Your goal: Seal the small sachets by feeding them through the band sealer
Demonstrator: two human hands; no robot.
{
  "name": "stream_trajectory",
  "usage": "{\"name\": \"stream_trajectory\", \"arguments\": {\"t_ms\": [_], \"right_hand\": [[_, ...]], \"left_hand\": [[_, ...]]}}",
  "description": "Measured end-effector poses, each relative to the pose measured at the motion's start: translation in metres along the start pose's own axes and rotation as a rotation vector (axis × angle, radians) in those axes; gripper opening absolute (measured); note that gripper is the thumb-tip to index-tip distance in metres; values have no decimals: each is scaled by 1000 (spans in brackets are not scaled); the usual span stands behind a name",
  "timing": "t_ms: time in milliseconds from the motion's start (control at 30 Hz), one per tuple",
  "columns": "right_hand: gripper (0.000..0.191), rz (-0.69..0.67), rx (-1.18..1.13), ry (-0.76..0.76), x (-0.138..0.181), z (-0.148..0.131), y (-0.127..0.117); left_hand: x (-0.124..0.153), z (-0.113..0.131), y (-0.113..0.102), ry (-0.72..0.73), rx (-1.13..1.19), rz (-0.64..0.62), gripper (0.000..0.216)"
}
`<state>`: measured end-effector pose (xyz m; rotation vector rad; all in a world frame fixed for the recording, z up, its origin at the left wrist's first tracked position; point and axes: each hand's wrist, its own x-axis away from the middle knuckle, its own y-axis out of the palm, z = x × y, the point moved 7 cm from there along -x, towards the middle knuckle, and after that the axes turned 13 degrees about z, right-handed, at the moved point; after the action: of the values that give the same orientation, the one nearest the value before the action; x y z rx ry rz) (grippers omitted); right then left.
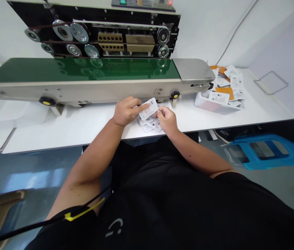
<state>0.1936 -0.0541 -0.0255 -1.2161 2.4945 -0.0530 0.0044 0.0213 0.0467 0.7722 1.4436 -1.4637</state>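
My left hand (128,110) holds a small white printed packet (150,107) above the white table, its index finger stretched across the packet's face. At the packet's right edge, the fingertips of my right hand (167,120) are pinched together on its corner. Under the hands lie several similar white printed packets (147,127), overlapping in a small pile near the front edge of the table. My hands partly cover this pile.
Just beyond my hands runs a band sealing machine with a green conveyor belt (115,69) and exposed pulleys (79,32). To the right, a white bin (214,105) is heaped with white and orange packets. A blue plastic stool (271,151) is at the lower right.
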Motion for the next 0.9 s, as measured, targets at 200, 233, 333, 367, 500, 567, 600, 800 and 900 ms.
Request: {"name": "stream_trajectory", "arguments": {"t_ms": [200, 233, 333, 367, 500, 567, 600, 800, 900], "right_hand": [[16, 21, -28, 19, -1, 0, 0], [16, 21, -44, 33, -1, 0, 0], [15, 26, -119, 77, -2, 2, 1], [14, 27, -145, 88, -3, 2, 2], [12, 21, -199, 109, -4, 6, 4], [18, 6, -202, 109, -5, 7, 5], [22, -2, -206, 104, -5, 8, 5], [33, -25, -298, 59, -6, 5, 5], [32, 12, -347, 35, -8, 6, 2]], "left_hand": [[0, -6, 4, -112, -36, -77, 30], [0, -7, 4, -133, -28, -76, 30], [0, -11, 5, -211, 19, -76, 32], [0, -12, 5, -235, 32, -77, 32], [1, -12, 5, -253, 22, -82, 32], [1, -12, 5, -243, 7, -85, 32], [2, -13, 5, -246, 6, -84, 32], [0, -13, 3, -295, 34, -83, 31], [-3, -6, 5, -264, 51, -128, 29]]}}
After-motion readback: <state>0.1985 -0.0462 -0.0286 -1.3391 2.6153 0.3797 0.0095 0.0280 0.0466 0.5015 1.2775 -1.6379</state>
